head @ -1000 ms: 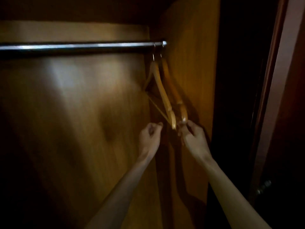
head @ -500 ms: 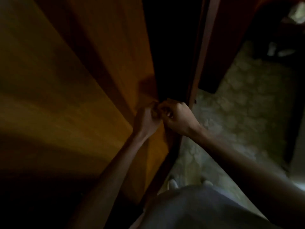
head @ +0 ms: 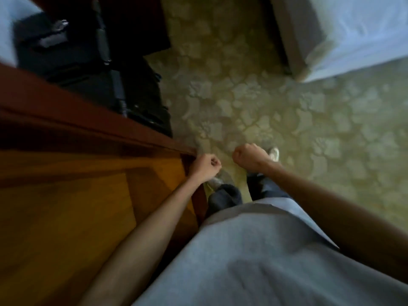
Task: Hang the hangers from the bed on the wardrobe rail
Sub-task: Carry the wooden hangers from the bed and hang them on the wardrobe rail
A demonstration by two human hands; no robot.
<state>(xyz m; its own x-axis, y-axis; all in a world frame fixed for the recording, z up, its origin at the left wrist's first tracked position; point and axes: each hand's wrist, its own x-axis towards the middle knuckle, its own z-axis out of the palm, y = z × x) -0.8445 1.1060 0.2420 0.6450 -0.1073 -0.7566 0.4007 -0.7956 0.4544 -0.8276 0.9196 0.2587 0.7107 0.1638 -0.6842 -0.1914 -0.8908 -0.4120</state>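
Note:
I look down at the floor beside the wardrobe [head: 66,206], whose orange wooden side fills the lower left. My left hand [head: 206,165] is curled into a fist at the wardrobe's front edge and holds nothing. My right hand [head: 248,159] is also a fist with nothing in it, a short way to the right, over the carpet. A corner of the bed [head: 353,34] with a pale blue sheet shows at the top right. No hangers and no rail are in view.
A black suitcase [head: 88,69] stands at the upper left beyond the dark red wardrobe door [head: 77,120]. Patterned green carpet [head: 287,111] spreads between wardrobe and bed. My feet [head: 273,153] and grey shirt are below.
The view has swung from the rail and its two hanging hangers down to the floor. Both hands have left the hangers and drawn back, empty and curled.

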